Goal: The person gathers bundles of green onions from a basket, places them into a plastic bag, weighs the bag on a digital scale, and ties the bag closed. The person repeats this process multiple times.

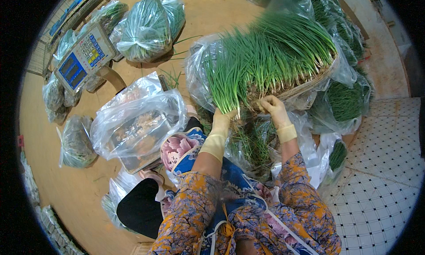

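My left hand (221, 122), in a pale rubber glove, grips a bunch of thin spring onions (229, 92) near its white root end. The leaves point up and away from me. Beside it, my gloved right hand (274, 109) has its fingers curled at the soil-covered roots along the near edge of a big heap of spring onions (265, 55). Whether anything is pinched between those fingers cannot be made out. The heap rests on clear plastic sheeting (201, 60), with its roots towards me. Loose trimmings (254, 145) lie below my hands.
A digital scale display (84, 57) stands at left on a post. An open clear bag (139, 125) lies over its tray. Tied bags of greens (144, 29) stand behind, another bag (78, 140) at far left. More bagged greens (345, 100) line the right, beside tiled floor (375, 195).
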A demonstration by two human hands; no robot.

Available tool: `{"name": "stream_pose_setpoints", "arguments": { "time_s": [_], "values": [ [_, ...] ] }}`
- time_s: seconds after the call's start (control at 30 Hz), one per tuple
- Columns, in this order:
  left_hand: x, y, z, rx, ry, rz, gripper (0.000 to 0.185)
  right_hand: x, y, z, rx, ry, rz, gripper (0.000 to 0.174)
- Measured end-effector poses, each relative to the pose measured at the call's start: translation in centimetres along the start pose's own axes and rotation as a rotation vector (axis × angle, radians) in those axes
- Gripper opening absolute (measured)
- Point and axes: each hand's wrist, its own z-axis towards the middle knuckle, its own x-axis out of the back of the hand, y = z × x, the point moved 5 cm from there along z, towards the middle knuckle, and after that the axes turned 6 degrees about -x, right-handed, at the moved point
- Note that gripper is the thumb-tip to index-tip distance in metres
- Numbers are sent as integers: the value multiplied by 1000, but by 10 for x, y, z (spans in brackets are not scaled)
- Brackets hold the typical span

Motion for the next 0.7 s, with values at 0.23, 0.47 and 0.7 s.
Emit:
{"name": "stream_pose_setpoints", "arguments": {
  "time_s": [0.23,0.47,0.7],
  "values": [
    [9,-14,10,-14,-4,-50,41,-9,30,-31,-608,-344,-877,23],
    [2,-3,8,50,-20,-207,35,-13,30,19,13,130,-1152,51],
    [-2,-27,18,128,-149,-326,30,-56,14,8,32,-180,-596,31]
  ]
}}
